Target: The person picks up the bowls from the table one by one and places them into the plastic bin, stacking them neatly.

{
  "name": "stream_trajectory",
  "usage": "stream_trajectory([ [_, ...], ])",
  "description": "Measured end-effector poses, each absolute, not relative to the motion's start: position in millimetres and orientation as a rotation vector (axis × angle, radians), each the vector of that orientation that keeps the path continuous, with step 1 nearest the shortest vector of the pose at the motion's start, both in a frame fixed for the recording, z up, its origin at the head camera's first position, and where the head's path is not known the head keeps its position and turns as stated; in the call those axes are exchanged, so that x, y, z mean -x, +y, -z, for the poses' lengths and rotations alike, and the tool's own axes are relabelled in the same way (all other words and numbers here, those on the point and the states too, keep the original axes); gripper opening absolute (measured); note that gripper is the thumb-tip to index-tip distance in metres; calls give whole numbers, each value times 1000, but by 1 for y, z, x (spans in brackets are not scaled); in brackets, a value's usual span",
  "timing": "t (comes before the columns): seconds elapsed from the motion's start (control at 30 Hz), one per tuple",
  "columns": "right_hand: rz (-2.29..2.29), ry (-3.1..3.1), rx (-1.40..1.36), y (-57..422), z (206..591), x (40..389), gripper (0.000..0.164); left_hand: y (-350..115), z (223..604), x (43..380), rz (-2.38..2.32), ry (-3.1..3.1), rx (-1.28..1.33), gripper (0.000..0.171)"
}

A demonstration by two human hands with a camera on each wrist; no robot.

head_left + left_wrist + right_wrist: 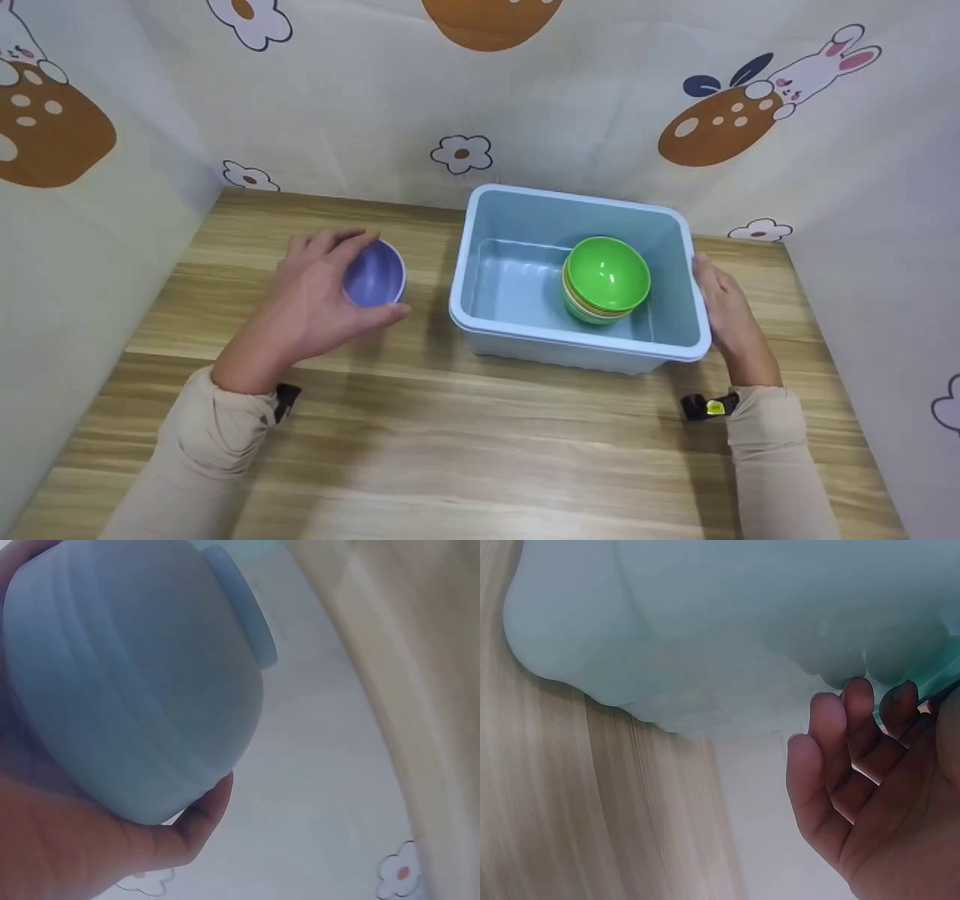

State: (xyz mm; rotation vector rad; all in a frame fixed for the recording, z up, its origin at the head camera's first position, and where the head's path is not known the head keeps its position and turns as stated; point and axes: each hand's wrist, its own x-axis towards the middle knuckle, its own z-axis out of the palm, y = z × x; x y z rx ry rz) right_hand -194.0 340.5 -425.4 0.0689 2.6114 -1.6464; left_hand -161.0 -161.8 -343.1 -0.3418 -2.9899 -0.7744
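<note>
My left hand (pixel 311 292) holds a bowl (pixel 375 274) with a purple inside, thumb on the near side and fingers round the far side. From the left wrist view, the bowl (pixel 150 675) appears pale blue outside, tilted, with ridged bands near its rim and a raised foot. Beside the right wall of a light blue plastic bin (pixel 570 340) is my right hand (pixel 727 311), its fingertips at the rim. Loosely bent fingers (pixel 829 724) lie against the bin's outer wall in the right wrist view. Inside the bin's right half sits a stack of bowls (pixel 607 274), bright green on top.
The bin stands on a wood-grain table (pixel 480 442), close to the back wall. Pale cloth (pixel 360 97) printed with rabbits and flowers encloses the table at the back and both sides. A band with a black device (pixel 709 406) is on the right wrist.
</note>
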Motion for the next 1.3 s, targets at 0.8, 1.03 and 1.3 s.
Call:
stream_trajectory([
  [0.8,1644,2602,-73,340,423,193,74,-108,306,187,845,-2903,469,103],
  [1.03,1625,2612,-57,340,424,194,68,-87,299,197,849,-2917,501,98],
  [1.3,1570,2634,-67,342,424,194,74,-58,285,207,869,-2915,618,92],
])
